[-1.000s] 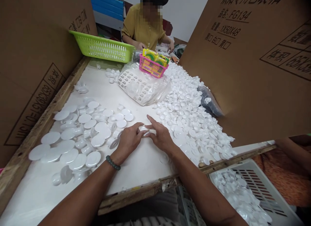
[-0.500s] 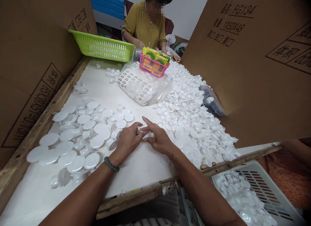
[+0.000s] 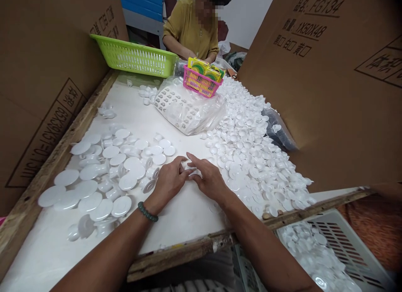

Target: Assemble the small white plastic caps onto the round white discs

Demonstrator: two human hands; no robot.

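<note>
My left hand [image 3: 171, 175], with a green bead bracelet on the wrist, meets my right hand [image 3: 207, 177] over the middle of the white tabletop. Between their fingertips is a small white plastic piece [image 3: 195, 171], mostly hidden by the fingers; both hands are closed on it. To the left of my left hand lies a loose group of white plastic discs with round stems [image 3: 127, 181], some stem up and some on their sides. Right of my right hand spreads a thick heap of small glossy white plastic pieces [image 3: 248, 147].
A clear plastic bag [image 3: 179, 109] lies ahead, with a pink basket [image 3: 201, 87] of yellow packs on it. Beyond are a green basket [image 3: 135, 59] and a person in yellow [image 3: 185, 28]. Cardboard boxes [image 3: 329, 116] flank the table; a grey crate [image 3: 361, 246] of white pieces stands lower right.
The view has shifted slightly, so the scene sits a little further right. My hands stay together on the white piece, with the fingers slightly more closed around it.
</note>
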